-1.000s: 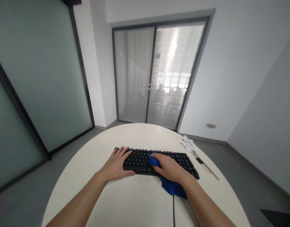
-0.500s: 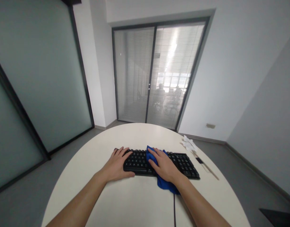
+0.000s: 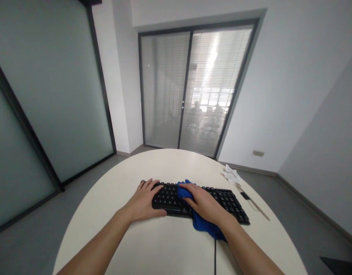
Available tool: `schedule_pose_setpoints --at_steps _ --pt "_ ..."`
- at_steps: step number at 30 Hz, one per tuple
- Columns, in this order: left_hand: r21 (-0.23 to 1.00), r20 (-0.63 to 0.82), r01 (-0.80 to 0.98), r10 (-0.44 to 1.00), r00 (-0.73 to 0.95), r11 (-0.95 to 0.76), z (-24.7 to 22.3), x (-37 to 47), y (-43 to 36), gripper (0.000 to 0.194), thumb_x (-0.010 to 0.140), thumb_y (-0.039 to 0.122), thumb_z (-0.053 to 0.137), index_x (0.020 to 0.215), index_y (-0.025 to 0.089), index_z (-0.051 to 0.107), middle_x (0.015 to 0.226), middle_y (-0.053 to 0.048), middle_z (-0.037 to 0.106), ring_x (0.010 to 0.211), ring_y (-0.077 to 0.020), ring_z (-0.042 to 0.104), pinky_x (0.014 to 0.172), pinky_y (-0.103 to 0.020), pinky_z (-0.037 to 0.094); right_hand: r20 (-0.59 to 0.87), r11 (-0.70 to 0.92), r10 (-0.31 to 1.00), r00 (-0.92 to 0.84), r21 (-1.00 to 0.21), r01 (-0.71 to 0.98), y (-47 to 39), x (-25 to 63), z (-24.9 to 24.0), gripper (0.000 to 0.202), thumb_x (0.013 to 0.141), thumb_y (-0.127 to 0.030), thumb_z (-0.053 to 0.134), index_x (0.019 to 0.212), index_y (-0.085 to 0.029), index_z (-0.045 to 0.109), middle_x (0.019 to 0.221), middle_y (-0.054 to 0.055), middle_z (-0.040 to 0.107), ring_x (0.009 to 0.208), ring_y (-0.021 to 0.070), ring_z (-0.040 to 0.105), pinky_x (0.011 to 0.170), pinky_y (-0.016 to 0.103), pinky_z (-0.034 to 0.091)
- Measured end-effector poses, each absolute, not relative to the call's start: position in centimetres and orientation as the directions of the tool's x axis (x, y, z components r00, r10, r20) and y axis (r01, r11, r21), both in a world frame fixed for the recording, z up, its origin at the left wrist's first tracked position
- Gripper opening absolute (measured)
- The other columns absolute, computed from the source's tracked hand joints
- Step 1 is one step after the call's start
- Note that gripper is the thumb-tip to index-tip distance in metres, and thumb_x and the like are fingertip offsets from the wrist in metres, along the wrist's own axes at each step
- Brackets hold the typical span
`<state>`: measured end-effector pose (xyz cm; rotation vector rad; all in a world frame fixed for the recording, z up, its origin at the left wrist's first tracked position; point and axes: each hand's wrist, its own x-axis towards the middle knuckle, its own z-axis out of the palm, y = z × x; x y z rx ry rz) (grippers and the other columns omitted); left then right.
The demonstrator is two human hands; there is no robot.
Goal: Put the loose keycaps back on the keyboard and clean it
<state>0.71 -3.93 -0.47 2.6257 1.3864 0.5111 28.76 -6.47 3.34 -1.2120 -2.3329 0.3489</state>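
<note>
A black keyboard lies across the pale round table. My left hand rests on the keyboard's left end, fingers spread over its top edge and thumb along the front edge. Bunched under my right hand is a blue cloth, pressed on the middle keys, with its loose part hanging over the keyboard's front edge onto the table. My right fingers are curled on the cloth and partly hide it.
At the table's right side lie a crumpled white tissue and a thin wooden stick or brush with a dark band. A black cable runs toward the near edge.
My right hand has closed more around the cloth, its fingers more bunched. The keyboard's right end has swung slightly nearer. The left hand keeps its hold; the view has shifted a little.
</note>
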Motion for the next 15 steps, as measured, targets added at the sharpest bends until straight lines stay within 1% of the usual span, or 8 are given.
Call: schedule_pose_setpoints --at_steps 2,4,6,7,9,10,13,15 --pt "0.272 0.232 0.773 0.819 0.525 -0.573 -0.3 0.8 -4.2 0.096 0.066 0.077 0.069 0.147 0.03 0.046 0.158 -0.011 0.038 0.145 -0.0424 0.029 0.12 -0.063 0.017 0.369 0.587 0.809 -0.458 -0.45 0.673 -6.7 27.8 3.3 0.048 0.098 -0.028 0.05 0.146 -0.028 0.046 0.142 0.008 0.056 0.13 0.0225 0.053 0.113 0.042 0.039" --pt "0.271 0.221 0.772 0.818 0.531 -0.575 -0.2 1.1 -4.5 0.097 0.066 0.078 0.069 0.148 0.03 0.044 0.158 -0.01 0.037 0.146 -0.0422 0.028 0.12 -0.063 0.016 0.407 0.595 0.799 -0.443 -0.429 0.679 -6.9 26.8 2.9 0.051 0.099 -0.031 0.05 0.149 -0.029 0.042 0.152 0.009 0.045 0.139 0.0234 0.043 0.118 0.045 0.033" --pt "0.263 0.202 0.77 0.814 0.545 -0.581 0.0 1.4 -4.8 0.1 0.067 0.079 0.068 0.15 0.03 0.041 0.16 -0.01 0.035 0.147 -0.0417 0.026 0.12 -0.062 0.016 0.372 0.59 0.804 -0.465 -0.392 0.706 -6.9 26.1 2.4 0.052 0.098 -0.037 0.054 0.149 -0.031 0.044 0.159 0.009 0.036 0.145 0.027 0.035 0.12 0.05 0.028" --pt "0.259 0.195 0.769 0.811 0.551 -0.585 0.1 1.6 -4.9 0.102 0.066 0.079 0.067 0.151 0.03 0.04 0.161 -0.01 0.034 0.148 -0.0416 0.025 0.121 -0.063 0.016 0.339 0.581 0.811 -0.476 -0.378 0.721 -6.9 25.8 2.1 0.052 0.098 -0.04 0.054 0.148 -0.031 0.046 0.159 0.01 0.035 0.145 0.029 0.034 0.12 0.053 0.027" --pt "0.255 0.186 0.771 0.812 0.553 -0.583 0.1 1.8 -5.2 0.102 0.068 0.08 0.065 0.151 0.03 0.038 0.162 -0.01 0.032 0.149 -0.0414 0.023 0.121 -0.063 0.015 0.284 0.564 0.825 -0.488 -0.37 0.739 -6.8 25.6 1.8 0.049 0.098 -0.042 0.054 0.145 -0.03 0.051 0.156 0.011 0.041 0.143 0.0306 0.038 0.119 0.056 0.027" --pt "0.256 0.184 0.775 0.816 0.548 -0.578 0.2 1.9 -5.2 0.1 0.069 0.081 0.064 0.151 0.03 0.038 0.162 -0.01 0.032 0.149 -0.0412 0.022 0.121 -0.063 0.014 0.273 0.56 0.828 -0.489 -0.374 0.739 -6.8 25.7 1.7 0.047 0.098 -0.041 0.053 0.143 -0.03 0.053 0.153 0.011 0.045 0.141 0.03 0.041 0.118 0.055 0.028" --pt "0.259 0.184 0.787 0.829 0.529 -0.56 0.1 2.0 -5.2 0.093 0.073 0.08 0.059 0.149 0.03 0.04 0.162 -0.009 0.032 0.149 -0.0402 0.022 0.121 -0.061 0.014 0.281 0.561 0.828 -0.486 -0.409 0.719 -6.5 26.1 1.9 0.042 0.098 -0.034 0.051 0.139 -0.026 0.057 0.146 0.011 0.053 0.134 0.0261 0.049 0.117 0.046 0.034" --pt "0.261 0.188 0.788 0.83 0.525 -0.558 0.1 1.9 -5.2 0.093 0.073 0.08 0.06 0.149 0.03 0.041 0.162 -0.008 0.032 0.149 -0.0402 0.023 0.122 -0.061 0.014 0.28 0.552 0.833 -0.476 -0.444 0.705 -6.4 26.5 2.2 0.041 0.097 -0.029 0.051 0.137 -0.025 0.058 0.142 0.01 0.057 0.13 0.0242 0.053 0.115 0.042 0.038"
